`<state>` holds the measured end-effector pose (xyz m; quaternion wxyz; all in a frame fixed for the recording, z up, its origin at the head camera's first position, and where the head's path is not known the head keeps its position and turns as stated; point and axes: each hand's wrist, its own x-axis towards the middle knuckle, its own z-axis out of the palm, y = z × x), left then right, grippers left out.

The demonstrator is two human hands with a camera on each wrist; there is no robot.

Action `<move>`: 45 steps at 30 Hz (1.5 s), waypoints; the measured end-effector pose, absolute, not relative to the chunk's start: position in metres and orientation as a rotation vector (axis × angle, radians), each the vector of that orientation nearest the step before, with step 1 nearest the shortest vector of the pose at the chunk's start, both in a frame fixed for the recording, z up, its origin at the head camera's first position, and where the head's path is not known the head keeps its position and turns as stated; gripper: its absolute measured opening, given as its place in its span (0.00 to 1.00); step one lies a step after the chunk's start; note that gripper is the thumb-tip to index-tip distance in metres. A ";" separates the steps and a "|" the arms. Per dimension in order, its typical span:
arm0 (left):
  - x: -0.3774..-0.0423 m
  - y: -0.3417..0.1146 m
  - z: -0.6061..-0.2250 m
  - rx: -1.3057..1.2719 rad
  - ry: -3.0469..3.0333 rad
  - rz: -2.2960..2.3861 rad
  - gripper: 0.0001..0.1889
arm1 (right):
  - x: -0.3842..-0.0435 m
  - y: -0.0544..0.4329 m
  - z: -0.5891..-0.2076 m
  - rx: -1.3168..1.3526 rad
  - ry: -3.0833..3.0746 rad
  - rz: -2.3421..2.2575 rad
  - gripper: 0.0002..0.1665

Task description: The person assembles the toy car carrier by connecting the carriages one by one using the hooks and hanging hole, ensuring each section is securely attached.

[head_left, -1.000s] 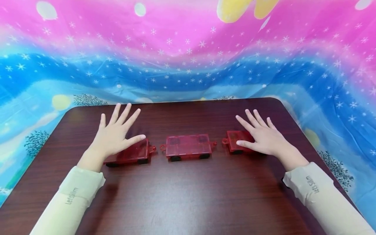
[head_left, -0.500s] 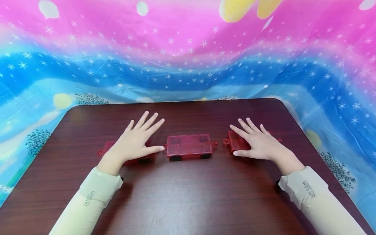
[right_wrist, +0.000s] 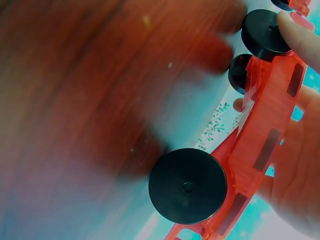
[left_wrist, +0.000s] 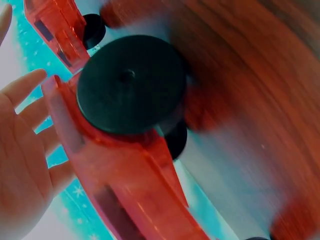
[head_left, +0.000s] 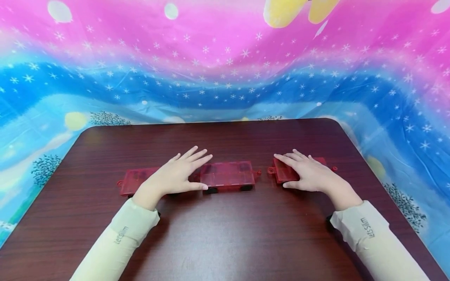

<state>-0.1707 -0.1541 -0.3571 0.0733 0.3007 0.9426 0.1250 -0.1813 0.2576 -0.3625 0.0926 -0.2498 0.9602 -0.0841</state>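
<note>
Three translucent red toy wagons with black wheels and end loops stand in a row, apart at the right gap. My left hand [head_left: 172, 175] reaches over the left wagon [head_left: 137, 179], fingers spread, its tips and thumb around the left end of the middle wagon [head_left: 226, 173]. In the left wrist view a gap shows between the palm and the left wagon [left_wrist: 125, 170]. My right hand [head_left: 313, 171] is above the right wagon [head_left: 284, 169], thumb at its near side and fingers at its far side; contact is unclear. In the right wrist view the thumb overlaps a wheel [right_wrist: 265, 35].
All the wagons stand on a dark brown wooden table [head_left: 225, 234] with rounded back corners. A pink and blue snowflake cloth [head_left: 225, 58] hangs behind it and along its sides. Light sleeves [head_left: 365, 230] cover both forearms.
My left hand has moved right, from the left wagon to the middle wagon's left end. My right hand has come lower and slightly left over the right wagon. The wagons appear unmoved.
</note>
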 end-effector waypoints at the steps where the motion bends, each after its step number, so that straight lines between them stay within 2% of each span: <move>1: -0.171 -0.153 -0.357 0.905 2.825 0.380 0.46 | -0.181 0.258 -0.362 -0.749 2.851 -0.253 0.54; 45: -0.180 -0.128 -0.359 0.944 2.664 0.403 0.41 | -0.188 0.257 -0.360 -0.772 2.823 -0.246 0.54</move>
